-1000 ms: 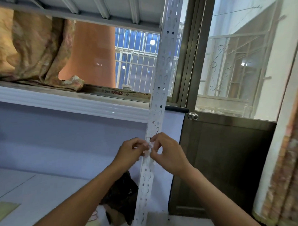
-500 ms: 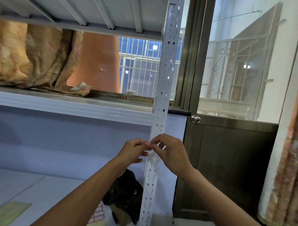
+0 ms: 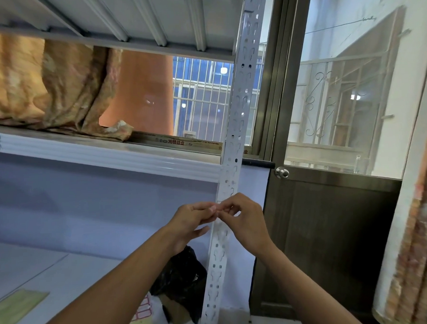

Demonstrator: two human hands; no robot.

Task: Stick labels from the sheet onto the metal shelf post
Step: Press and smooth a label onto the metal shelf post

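Both hands meet in front of the white slotted shelf post, about halfway up its visible length. Left hand and right hand have fingertips pressed together, touching at the post's face; whether a label sits in the grip, cannot tell (too small). The label sheet, red-bordered, lies on the lower shelf near the post's base, beside a black bag.
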